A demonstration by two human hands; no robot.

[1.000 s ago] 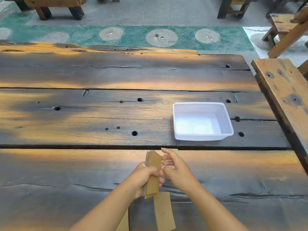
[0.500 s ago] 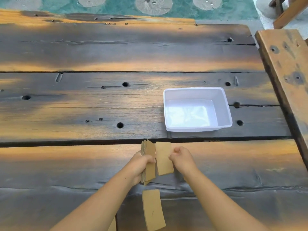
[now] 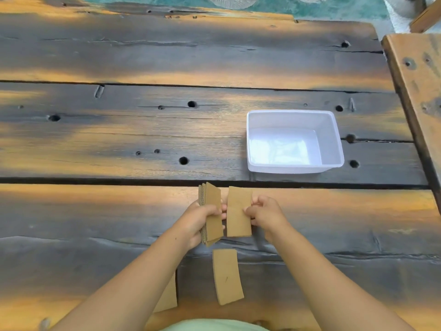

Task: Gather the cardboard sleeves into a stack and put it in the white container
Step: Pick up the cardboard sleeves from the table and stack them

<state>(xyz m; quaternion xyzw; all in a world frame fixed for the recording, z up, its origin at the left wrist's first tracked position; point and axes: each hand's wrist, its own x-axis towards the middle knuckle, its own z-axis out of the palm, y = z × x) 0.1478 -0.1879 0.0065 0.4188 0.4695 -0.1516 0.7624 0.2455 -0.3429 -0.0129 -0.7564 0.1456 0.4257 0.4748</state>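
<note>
Fingers pinch sleeve; white container w/ nothing inside.

A dark, weathered plank table, streaked orange and pocked with round holes, carried a white container on its middle plank toward the right. On the nearest plank one cardboard sleeve lay flat, and another sleeve lay partly hidden beneath a forearm.

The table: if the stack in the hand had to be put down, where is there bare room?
Bare wood lies left of the white container, and right of the right hand. It is crowded near the body: two loose sleeves lie under the left hand and its stack.
</note>
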